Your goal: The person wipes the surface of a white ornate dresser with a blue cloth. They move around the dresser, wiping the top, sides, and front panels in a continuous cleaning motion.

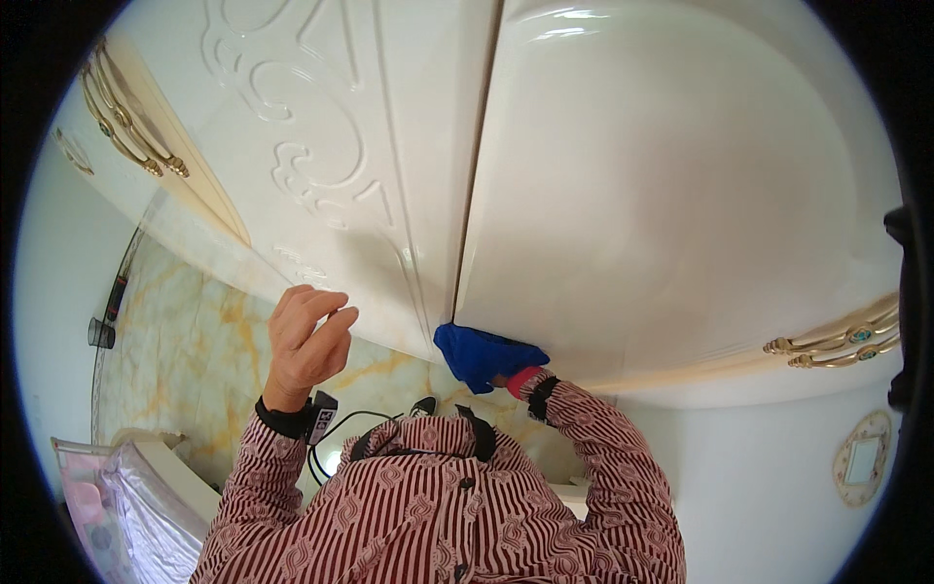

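Note:
A blue cloth lies against the lower part of a glossy cream wardrobe door, beside the dark gap between two doors. My right hand is at the cloth and mostly hidden by it; only a small part shows by the red inner cuff. My left hand is raised with bent fingers in front of the carved door panel, and nothing is seen in it. A black band with a small device is on the left wrist.
Gold curved handles are on the doors at the upper left, with more handles at the right. A marbled floor lies below. A pale cabinet with shiny fabric stands lower left. An oval-framed wall plate is at the right.

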{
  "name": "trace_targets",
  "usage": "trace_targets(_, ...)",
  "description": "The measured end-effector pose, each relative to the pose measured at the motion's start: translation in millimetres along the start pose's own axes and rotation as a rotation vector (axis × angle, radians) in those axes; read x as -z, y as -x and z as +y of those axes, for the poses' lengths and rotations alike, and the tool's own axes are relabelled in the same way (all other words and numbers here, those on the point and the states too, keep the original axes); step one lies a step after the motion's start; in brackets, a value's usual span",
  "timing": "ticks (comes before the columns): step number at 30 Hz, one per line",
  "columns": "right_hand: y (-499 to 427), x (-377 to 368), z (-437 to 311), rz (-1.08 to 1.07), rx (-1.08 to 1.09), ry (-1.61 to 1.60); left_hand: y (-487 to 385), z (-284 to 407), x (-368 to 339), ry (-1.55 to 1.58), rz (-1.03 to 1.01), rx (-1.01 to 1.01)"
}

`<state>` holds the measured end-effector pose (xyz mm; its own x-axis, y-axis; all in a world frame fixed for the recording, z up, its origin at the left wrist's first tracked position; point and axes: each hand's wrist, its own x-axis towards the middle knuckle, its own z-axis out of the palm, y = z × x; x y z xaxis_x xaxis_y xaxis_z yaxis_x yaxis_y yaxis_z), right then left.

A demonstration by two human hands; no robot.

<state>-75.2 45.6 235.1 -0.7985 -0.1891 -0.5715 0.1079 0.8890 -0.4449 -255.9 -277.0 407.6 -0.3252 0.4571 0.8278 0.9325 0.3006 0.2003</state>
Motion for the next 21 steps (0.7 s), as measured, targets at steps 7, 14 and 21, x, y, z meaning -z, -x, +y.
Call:
trace_targets(7, -18, 19, -37, 0.139, 0.058, -0.067, 6, 14, 5, 0.030, 0.015, -0.047)
trace_targets(14, 2, 109, -28, 0.442, 0.022, -0.378, -12, 26, -8, 0.043, 0.035, -0.161)
trace_targets(21, 31, 142, -34, 0.751, 0.108, -0.662, -30, 22, -12, 0.062, -0.002, -0.178)
